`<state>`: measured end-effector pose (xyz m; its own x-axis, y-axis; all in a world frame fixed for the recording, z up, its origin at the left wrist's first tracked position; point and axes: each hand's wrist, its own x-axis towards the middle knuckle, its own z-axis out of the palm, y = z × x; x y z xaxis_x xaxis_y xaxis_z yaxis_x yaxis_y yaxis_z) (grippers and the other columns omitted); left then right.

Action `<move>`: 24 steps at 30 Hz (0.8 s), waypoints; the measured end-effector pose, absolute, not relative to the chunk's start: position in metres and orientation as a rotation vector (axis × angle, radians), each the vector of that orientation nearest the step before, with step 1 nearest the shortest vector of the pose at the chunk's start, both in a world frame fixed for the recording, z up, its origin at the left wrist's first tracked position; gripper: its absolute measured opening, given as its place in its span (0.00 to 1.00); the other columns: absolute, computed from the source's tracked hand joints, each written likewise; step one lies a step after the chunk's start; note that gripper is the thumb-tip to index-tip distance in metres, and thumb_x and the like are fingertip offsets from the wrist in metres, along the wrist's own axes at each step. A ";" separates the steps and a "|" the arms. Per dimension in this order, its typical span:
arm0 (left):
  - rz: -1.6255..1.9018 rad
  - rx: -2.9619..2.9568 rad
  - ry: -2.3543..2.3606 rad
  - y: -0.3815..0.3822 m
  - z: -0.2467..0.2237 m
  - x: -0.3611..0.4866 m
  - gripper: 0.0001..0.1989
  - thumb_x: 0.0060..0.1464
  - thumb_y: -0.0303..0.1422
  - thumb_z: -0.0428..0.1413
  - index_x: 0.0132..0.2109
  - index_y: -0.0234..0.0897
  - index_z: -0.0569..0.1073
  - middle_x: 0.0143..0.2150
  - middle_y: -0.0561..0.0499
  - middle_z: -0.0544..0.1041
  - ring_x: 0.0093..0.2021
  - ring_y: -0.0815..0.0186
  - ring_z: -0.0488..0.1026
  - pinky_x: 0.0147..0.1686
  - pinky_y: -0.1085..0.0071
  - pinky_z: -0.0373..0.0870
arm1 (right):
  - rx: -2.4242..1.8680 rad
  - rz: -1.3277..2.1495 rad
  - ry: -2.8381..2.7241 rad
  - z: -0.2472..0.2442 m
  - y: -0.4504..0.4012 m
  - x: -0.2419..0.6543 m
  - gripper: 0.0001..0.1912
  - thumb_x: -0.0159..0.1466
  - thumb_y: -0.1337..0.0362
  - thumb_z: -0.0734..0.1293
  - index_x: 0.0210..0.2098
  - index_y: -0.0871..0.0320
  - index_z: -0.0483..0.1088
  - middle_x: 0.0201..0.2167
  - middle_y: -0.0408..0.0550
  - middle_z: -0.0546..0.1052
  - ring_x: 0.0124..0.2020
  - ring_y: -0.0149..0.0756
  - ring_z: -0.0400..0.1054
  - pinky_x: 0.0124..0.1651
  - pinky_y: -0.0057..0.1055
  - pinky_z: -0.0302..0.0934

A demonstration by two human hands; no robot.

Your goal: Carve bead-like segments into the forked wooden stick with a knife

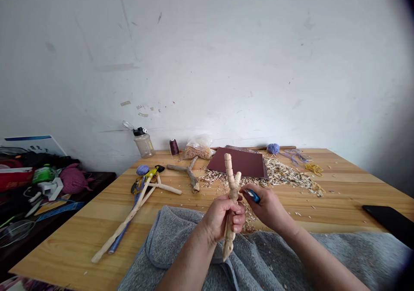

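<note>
Above our grey towel (181,235): a carved forked branch (230,174), long axis nearly upright, fork up, point down
Our left hand (223,217): fingers clenched around it
Our right hand (268,207): fingers grasping a blue-handled knife (253,195), just beside the branch

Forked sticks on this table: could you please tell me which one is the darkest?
The forked stick mid-table is grey-brown, while the long stick at left and the carved stick in the left hand are pale.

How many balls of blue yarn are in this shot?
2. One ball of blue yarn sits on the wooden table left of the forked branch; the other at the table's far edge, behind the shavings. More may be hidden.
</note>
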<state>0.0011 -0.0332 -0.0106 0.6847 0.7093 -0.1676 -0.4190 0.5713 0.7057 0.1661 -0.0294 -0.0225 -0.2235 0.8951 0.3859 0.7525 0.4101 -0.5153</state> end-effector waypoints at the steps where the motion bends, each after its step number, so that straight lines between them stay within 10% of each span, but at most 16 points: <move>1: 0.685 0.675 0.459 -0.032 -0.012 0.001 0.11 0.36 0.22 0.52 0.31 0.36 0.62 0.20 0.59 0.59 0.16 0.77 0.56 0.13 0.80 0.50 | -1.433 0.198 -2.045 -0.023 -0.030 0.166 0.11 0.61 0.65 0.57 0.39 0.53 0.69 0.31 0.43 0.75 0.30 0.32 0.68 0.32 0.25 0.54; 14: 0.733 0.737 0.565 -0.040 -0.011 0.009 0.09 0.39 0.26 0.55 0.29 0.36 0.61 0.22 0.58 0.60 0.15 0.77 0.56 0.11 0.80 0.52 | -1.658 -0.483 -2.180 -0.016 -0.036 0.161 0.12 0.57 0.72 0.60 0.38 0.53 0.68 0.30 0.43 0.71 0.32 0.34 0.63 0.31 0.30 0.45; 24: 0.891 0.861 0.933 -0.049 -0.018 0.028 0.22 0.45 0.51 0.56 0.34 0.41 0.56 0.21 0.62 0.57 0.13 0.80 0.51 0.08 0.83 0.50 | -1.783 -0.453 -2.128 -0.019 -0.038 0.150 0.09 0.59 0.69 0.60 0.37 0.53 0.68 0.30 0.45 0.72 0.31 0.35 0.66 0.30 0.30 0.46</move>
